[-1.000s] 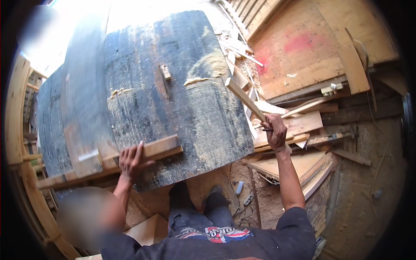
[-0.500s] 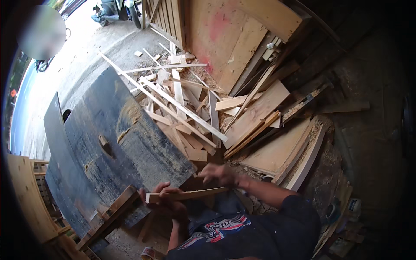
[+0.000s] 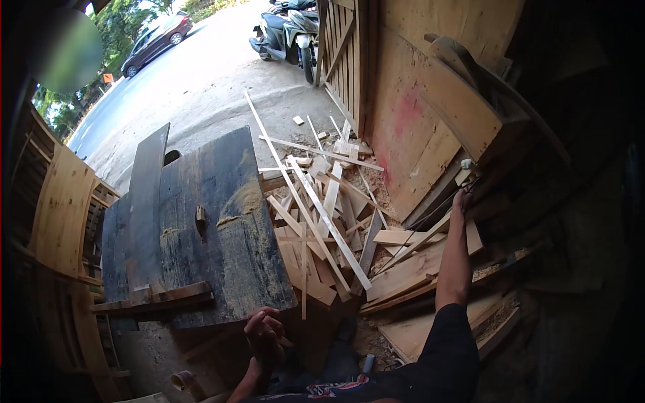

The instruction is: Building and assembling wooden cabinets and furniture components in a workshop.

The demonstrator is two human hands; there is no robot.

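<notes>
My right arm reaches far out to the right. My right hand [image 3: 462, 199] is at the edge of the leaning wooden boards, just below a small white fitting [image 3: 466, 163] and a small pale block [image 3: 464, 176]. Its fingers look closed, but what they grip is too small and dark to make out. Close to my body, my left hand [image 3: 264, 334] is raised by the near edge of the dark worktable [image 3: 222, 168]. Its fingers are loosely bent and apart, with nothing between them. A narrow wooden stick [image 3: 304, 272] lies across the near side of the offcut pile [image 3: 349, 195].
Sawdust and a small wooden block [image 3: 200, 220] lie on the worktable, with a wooden rail [image 3: 154, 299] along its near left. Large plywood panels [image 3: 430, 114] lean at right. A parked motorbike [image 3: 289, 33] and a dark car [image 3: 156, 41] are outside.
The wood piece has left my left hand. My right hand has swung outward to the right, toward the white fitting. The view has shifted, showing more of the road.
</notes>
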